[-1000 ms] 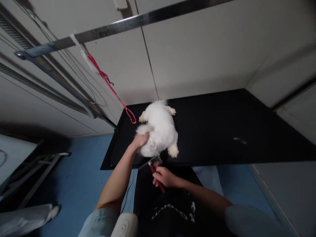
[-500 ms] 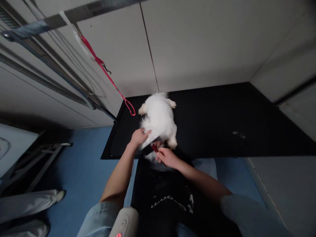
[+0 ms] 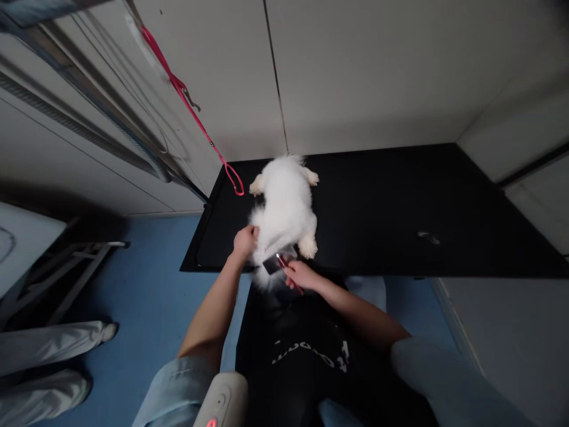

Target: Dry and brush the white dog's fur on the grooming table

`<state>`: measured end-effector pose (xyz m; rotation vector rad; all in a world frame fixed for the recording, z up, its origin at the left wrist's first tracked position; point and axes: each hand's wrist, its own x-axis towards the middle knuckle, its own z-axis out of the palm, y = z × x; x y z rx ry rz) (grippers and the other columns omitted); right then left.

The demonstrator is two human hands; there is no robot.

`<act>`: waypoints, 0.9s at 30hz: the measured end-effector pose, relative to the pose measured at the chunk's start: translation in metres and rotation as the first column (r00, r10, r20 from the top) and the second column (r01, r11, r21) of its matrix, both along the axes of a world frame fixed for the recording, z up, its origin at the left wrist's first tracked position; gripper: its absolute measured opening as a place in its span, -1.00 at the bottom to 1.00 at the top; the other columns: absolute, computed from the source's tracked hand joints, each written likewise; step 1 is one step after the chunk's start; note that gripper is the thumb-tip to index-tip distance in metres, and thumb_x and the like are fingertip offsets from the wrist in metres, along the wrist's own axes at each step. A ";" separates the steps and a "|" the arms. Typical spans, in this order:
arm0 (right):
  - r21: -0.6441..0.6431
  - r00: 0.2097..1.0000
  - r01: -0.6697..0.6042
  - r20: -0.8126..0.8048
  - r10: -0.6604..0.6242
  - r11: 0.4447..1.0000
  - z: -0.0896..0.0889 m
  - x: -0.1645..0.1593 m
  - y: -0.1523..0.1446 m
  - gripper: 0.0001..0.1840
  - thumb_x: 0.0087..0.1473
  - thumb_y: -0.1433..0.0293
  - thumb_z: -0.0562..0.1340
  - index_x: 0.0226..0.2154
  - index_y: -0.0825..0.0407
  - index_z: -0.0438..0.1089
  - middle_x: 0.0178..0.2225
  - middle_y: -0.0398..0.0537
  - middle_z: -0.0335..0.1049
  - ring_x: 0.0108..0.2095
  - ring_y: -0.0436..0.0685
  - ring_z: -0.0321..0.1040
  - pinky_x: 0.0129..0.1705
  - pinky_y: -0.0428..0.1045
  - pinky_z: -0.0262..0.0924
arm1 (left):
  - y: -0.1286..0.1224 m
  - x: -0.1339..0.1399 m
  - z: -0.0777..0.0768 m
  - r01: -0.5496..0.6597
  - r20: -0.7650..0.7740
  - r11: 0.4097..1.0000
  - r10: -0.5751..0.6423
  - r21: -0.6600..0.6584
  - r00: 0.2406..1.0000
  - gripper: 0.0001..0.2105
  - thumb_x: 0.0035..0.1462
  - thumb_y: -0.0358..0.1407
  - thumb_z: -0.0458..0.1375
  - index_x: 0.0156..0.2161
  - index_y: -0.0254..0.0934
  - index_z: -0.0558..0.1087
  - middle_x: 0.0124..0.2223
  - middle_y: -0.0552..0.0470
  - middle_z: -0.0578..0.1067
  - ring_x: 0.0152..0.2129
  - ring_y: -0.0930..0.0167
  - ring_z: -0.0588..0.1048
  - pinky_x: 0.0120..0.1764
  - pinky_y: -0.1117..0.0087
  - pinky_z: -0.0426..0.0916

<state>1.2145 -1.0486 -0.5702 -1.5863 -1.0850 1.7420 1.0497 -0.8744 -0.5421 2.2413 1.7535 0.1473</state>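
left hand [image 3: 246,242] on dog [image 3: 287,198], right hand [image 3: 303,276] angled inward round brush [image 3: 281,261]

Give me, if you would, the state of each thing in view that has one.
White dog: on the black table, back up, legs spread.
Red-handled brush: held, its head at the dog's fur.
Left hand: against the fur, grip partly hidden.
Right hand: closed around the brush handle.
Red lead: hanging, apart from the dog.
White device: red light lit.

Dog coat [image 3: 287,196] fluffy; tabletop [image 3: 377,213] matt; wall [image 3: 377,65] smooth; sleeve [image 3: 178,382] cloth.
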 end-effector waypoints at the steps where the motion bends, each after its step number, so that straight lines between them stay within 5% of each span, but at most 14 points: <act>1: -0.040 0.996 -0.071 0.047 0.073 0.997 -0.005 0.000 -0.008 -0.79 0.20 0.39 0.12 -0.48 0.03 0.25 -0.63 -0.19 0.34 -0.64 -0.03 0.25 -0.58 -0.15 0.06 | -0.001 -0.001 -0.002 0.001 -0.014 1.000 -0.001 -0.003 1.000 -0.64 0.31 -0.17 -0.07 -0.26 -0.30 0.53 -0.24 -0.18 0.60 -0.34 0.30 0.51 -0.38 0.41 0.13; 5: -0.010 0.920 -0.300 0.260 0.292 0.954 -0.011 0.015 -0.061 -0.75 0.11 0.38 0.20 -0.58 0.05 0.31 -0.59 -0.15 0.36 -0.58 0.00 0.25 -0.51 -0.10 0.02 | -0.008 -0.005 -0.011 0.022 -0.043 1.000 -0.022 -0.008 0.999 -0.63 0.32 -0.18 -0.10 -0.26 -0.30 0.52 -0.24 -0.22 0.59 -0.32 0.26 0.51 -0.37 0.37 0.13; 9: 0.022 0.836 -0.507 0.259 0.484 0.862 0.014 0.034 -0.068 -0.69 0.05 0.31 0.27 -0.64 0.05 0.32 -0.67 -0.17 0.29 -0.65 -0.05 0.13 -0.57 -0.10 -0.07 | -0.012 -0.005 -0.014 0.020 -0.026 0.999 -0.021 -0.036 0.999 -0.63 0.34 -0.20 -0.11 -0.24 -0.31 0.51 -0.23 -0.24 0.58 -0.29 0.24 0.52 -0.31 0.36 0.19; 11: 0.059 0.890 -0.433 0.186 0.416 0.899 0.024 0.033 -0.043 -0.72 0.10 0.30 0.24 -0.58 0.05 0.33 -0.64 -0.18 0.33 -0.67 -0.07 0.12 -0.61 -0.12 -0.07 | -0.012 -0.003 -0.012 0.024 0.005 0.999 -0.024 -0.033 1.000 -0.66 0.32 -0.22 -0.09 -0.19 -0.33 0.51 -0.19 -0.25 0.57 -0.23 0.21 0.52 -0.24 0.33 0.25; 15: 0.052 0.999 -0.034 -0.024 0.035 0.998 0.015 0.005 0.003 -0.81 0.25 0.36 0.06 -0.38 0.04 0.28 -0.56 -0.17 0.41 -0.64 -0.04 0.27 -0.63 -0.16 0.07 | -0.011 -0.002 -0.006 0.083 0.052 0.977 -0.095 0.197 0.994 -0.70 0.21 -0.31 0.05 0.01 -0.32 0.46 0.12 -0.29 0.44 0.08 0.12 0.37 0.09 0.13 0.21; 19: -0.083 0.983 -0.169 -0.089 0.161 0.982 -0.015 -0.021 -0.025 -0.81 0.16 0.43 0.13 -0.49 0.03 0.27 -0.68 -0.17 0.33 -0.65 0.00 0.28 -0.61 -0.14 0.13 | -0.011 -0.001 -0.003 0.296 0.079 0.949 -0.305 0.113 0.949 -0.73 0.24 -0.36 -0.03 -0.13 -0.31 0.52 -0.06 -0.21 0.54 -0.07 0.22 0.45 0.12 0.21 0.22; 22: -0.052 0.962 -0.257 -0.110 0.250 0.965 -0.019 -0.024 -0.049 -0.76 0.04 0.46 0.26 -0.60 0.03 0.27 -0.72 -0.15 0.31 -0.67 -0.02 0.22 -0.62 -0.14 0.09 | -0.009 0.000 -0.007 0.276 0.075 0.960 -0.280 0.058 0.957 -0.71 0.24 -0.36 -0.05 -0.20 -0.33 0.53 -0.15 -0.21 0.55 -0.15 0.24 0.46 -0.01 0.29 0.29; 27: -0.025 0.989 -0.016 -0.149 0.012 1.000 -0.006 -0.029 -0.013 -0.87 0.24 0.36 0.10 -0.36 0.02 0.22 -0.53 -0.15 0.46 -0.60 -0.02 0.37 -0.59 -0.16 0.18 | -0.003 0.000 -0.014 0.261 0.122 0.965 -0.261 0.018 0.958 -0.72 0.25 -0.32 -0.06 -0.31 -0.32 0.50 -0.26 -0.16 0.51 -0.29 0.28 0.45 -0.17 0.33 0.31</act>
